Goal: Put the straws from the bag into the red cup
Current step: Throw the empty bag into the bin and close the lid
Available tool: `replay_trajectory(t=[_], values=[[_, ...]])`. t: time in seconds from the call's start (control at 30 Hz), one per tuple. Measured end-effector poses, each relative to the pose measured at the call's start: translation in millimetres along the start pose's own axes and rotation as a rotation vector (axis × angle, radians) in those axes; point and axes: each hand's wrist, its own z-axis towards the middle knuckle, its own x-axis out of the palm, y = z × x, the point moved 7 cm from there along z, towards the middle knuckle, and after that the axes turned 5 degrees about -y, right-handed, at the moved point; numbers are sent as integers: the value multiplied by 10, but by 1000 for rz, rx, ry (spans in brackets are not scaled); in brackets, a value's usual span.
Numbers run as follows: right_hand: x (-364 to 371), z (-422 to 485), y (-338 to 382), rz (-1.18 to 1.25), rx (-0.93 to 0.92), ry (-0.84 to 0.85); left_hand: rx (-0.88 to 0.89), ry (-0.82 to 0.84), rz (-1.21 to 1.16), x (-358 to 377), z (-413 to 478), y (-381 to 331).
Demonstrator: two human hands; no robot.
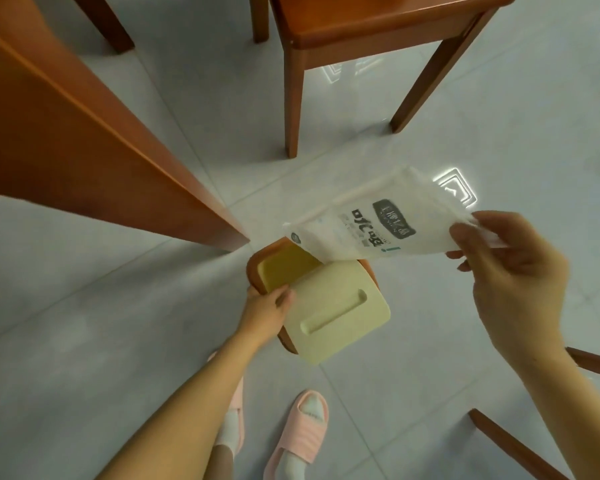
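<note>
Table: wooden table [66, 140] fills the upper left, its corner pointing toward the bin.
Left hand: left hand [269, 303] grips the left rim of a brown bin [253, 268]; fingers curled on the rim beside the tilted pale yellow swing lid [336, 310].
Bag: white plastic bag [371, 220], flat and crumpled at its right end, held in the air just above the bin's far side; no straws can be made out in it.
Writing: dark grey badge and bold black characters printed on the bag, too blurred to read.
Right hand: right hand [510, 271] pinches the bag's right end between thumb and fingertips.
Floor: pale tiled floor [84, 306], 2 pink slippers [302, 434] below, wooden chair [361, 36] above.
</note>
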Motion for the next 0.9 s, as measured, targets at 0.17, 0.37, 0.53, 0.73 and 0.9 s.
replay_trajectory(t=[0.17, 0.37, 0.53, 0.73, 0.9], values=[[497, 163, 107, -282, -283, 323, 90, -14, -94, -9, 17, -138], [1135, 198, -70, -604, -488, 607, 117, -142, -301, -88, -11, -90], [1594, 33, -648, -839, -429, 712, 132, -176, -359, -112, -13, -45], [2044, -217, -1370, -1000, -190, 939, 158, -180, -294, -98, 20, -25], [2302, -231, -1683, -1044, 10, 863, 191, -174, -260, -84, 34, -14]])
